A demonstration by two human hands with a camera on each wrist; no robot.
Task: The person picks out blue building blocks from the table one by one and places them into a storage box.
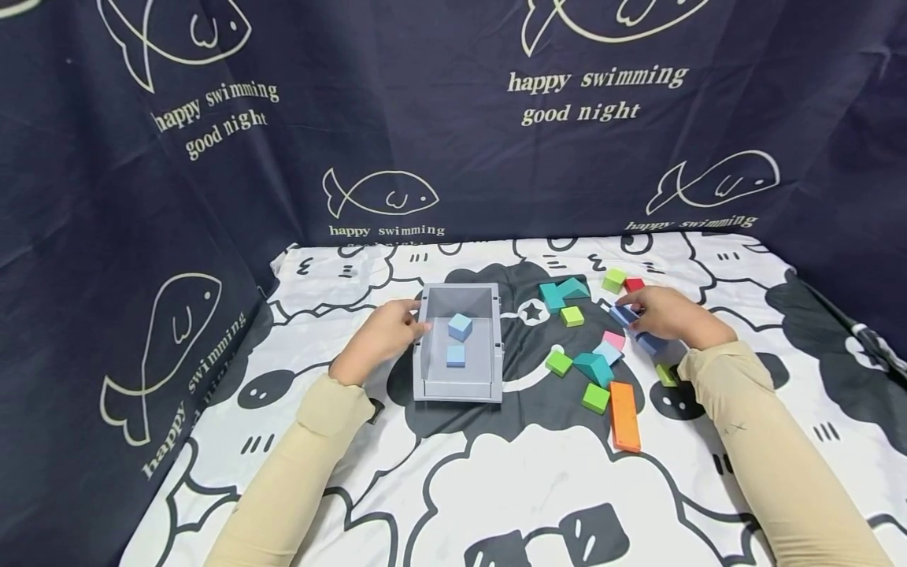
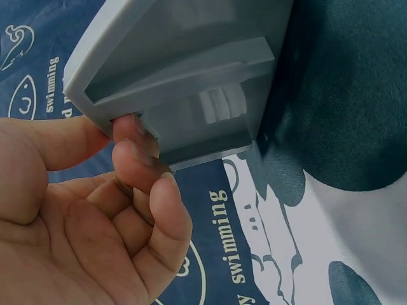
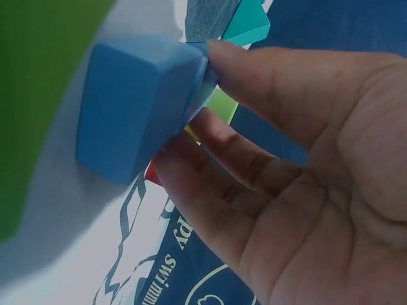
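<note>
A grey plastic bin [image 1: 462,390] stands left of centre with two light blue blocks inside, one a cube [image 1: 460,327] and one flatter [image 1: 456,357]. My left hand [image 1: 386,335] grips its left wall, thumb over the rim and fingers curled against the outside, as the left wrist view shows. To the right, my right hand [image 1: 669,315] pinches a blue block [image 1: 621,315] between thumb and fingers, low over the cloth. Another blue block [image 3: 127,108] is right beside it, nearer the wrist camera. The pinching fingers partly hide the held block.
Around the right hand lie green blocks [image 1: 595,398], teal pieces [image 1: 594,368], a pink block [image 1: 613,340], a red block [image 1: 634,284] and a long orange block [image 1: 624,417]. A patterned white cloth [image 1: 567,480] covers the table, with a dark blue curtain [image 1: 453,134] behind.
</note>
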